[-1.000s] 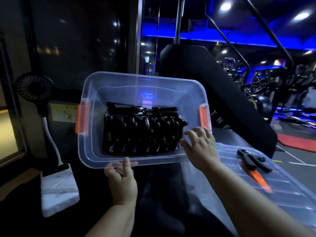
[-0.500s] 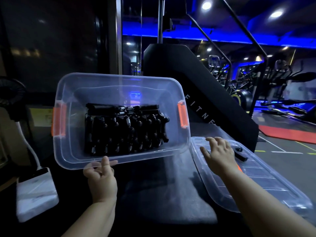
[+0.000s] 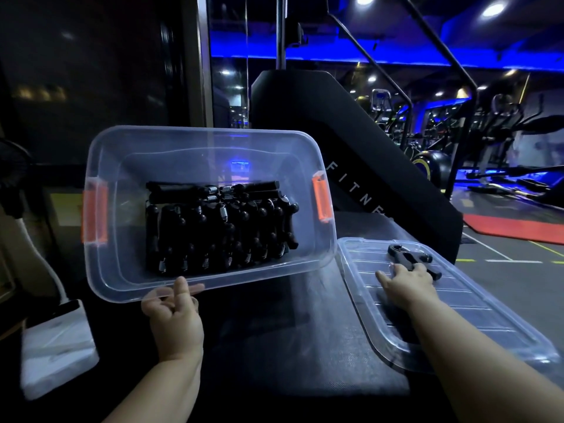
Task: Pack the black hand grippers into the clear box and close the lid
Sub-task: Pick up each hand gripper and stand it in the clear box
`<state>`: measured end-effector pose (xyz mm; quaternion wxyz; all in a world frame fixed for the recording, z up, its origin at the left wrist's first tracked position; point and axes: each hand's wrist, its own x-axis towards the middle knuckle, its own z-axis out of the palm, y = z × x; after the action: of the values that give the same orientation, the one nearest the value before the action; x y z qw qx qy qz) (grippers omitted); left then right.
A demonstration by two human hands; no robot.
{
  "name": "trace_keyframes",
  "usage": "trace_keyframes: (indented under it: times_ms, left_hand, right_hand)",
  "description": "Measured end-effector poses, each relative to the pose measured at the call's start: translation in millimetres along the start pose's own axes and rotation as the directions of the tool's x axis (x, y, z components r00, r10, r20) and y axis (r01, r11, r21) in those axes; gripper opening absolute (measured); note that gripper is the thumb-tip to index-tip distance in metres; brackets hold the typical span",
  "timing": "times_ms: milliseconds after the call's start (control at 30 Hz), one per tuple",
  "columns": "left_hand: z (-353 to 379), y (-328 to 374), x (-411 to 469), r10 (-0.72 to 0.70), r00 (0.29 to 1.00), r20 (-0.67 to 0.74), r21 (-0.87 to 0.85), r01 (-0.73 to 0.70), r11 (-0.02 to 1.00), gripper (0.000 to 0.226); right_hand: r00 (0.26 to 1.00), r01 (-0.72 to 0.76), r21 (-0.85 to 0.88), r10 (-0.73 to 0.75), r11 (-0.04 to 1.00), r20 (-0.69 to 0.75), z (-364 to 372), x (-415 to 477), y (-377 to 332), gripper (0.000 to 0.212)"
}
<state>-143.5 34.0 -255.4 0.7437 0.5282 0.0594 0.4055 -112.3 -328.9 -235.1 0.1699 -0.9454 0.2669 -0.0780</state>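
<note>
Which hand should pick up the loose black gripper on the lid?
Right. The right hand touches the loose black hand gripper on the clear plastic lid; the left hand holds the clear plastic box.

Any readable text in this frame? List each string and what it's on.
"F I T N E": white letters on the black machine panel behind the clear box; the word runs out of sight after that.
Yellow label left of the box: too blurred to read.

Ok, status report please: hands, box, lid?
Left hand grips box rim, box tilted, grippers inside. Right hand touches loose gripper on lid. Lid off, beside box.
</note>
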Motion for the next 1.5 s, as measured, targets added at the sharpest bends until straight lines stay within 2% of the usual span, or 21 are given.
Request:
trace_keyframes:
  times_ms: [133,267,567,800,900,1000,1167,1267,1367,1500]
  left_hand:
    - [-0.4,2.9,-2.3,-0.004,1.000,0.000,0.009,0.004,1.000,0.024]
    - [0.0,5.2,-3.5,-0.020,1.000,-0.007,0.016,0.021,1.000,0.023]
    - [0.8,3.2,-1.7,-0.010,1.000,-0.010,0.010,0.010,1.000,0.024]
    - [-0.3,11.6,-7.2,-0.030,1.000,0.003,0.023,0.030,0.999,0.024]
    - [-0.4,11.7,-6.3,-0.029,1.000,0.001,0.024,0.029,0.999,0.024]
    - [-0.8,11.6,-6.7,-0.035,0.999,0.012,0.023,0.034,0.999,0.015]
    - [-1.0,12.2,-6.9,-0.036,0.999,0.021,0.020,0.036,0.999,0.019]
    - [-1.6,11.2,-6.6,-0.038,0.999,0.016,0.026,0.038,0.999,0.022]
    - [-1.8,10.5,-6.0,-0.043,0.999,0.013,0.023,0.043,0.999,0.022]
    - [-1.6,10.7,-5.8,-0.041,0.999,0.015,0.021,0.041,0.999,0.022]
  right_hand:
    - [0.999,-0.015,-0.043,0.017,0.999,0.048,-0.7,-2.5,-1.6,0.075]
    - [1.000,-0.003,-0.049,0.004,0.999,0.020,-3.7,-6.3,-4.2,0.070]
    - [0.988,0.142,-0.148,-0.150,0.979,-0.041,-8.5,-42.0,-21.6,0.051]
    - [0.944,0.290,-0.245,-0.319,0.925,-0.088,-8.9,-59.7,-18.7,0.037]
    - [0.941,0.267,-0.220,-0.303,0.938,-0.149,-12.8,-56.5,-18.5,0.035]
    - [0.961,0.174,-0.170,-0.204,0.970,-0.184,-11.3,-47.1,-16.6,0.047]
    - [0.998,0.004,-0.041,-0.006,0.999,-0.054,-6.0,-38.2,-18.0,0.069]
    - [0.997,0.002,-0.025,-0.004,1.000,-0.071,-6.8,-37.7,-18.5,0.062]
    - [0.997,0.018,0.021,-0.016,1.000,-0.075,-8.9,-40.0,-17.3,0.068]
    - [0.990,0.125,0.113,-0.116,0.986,-0.083,-9.8,-48.1,-19.0,0.064]
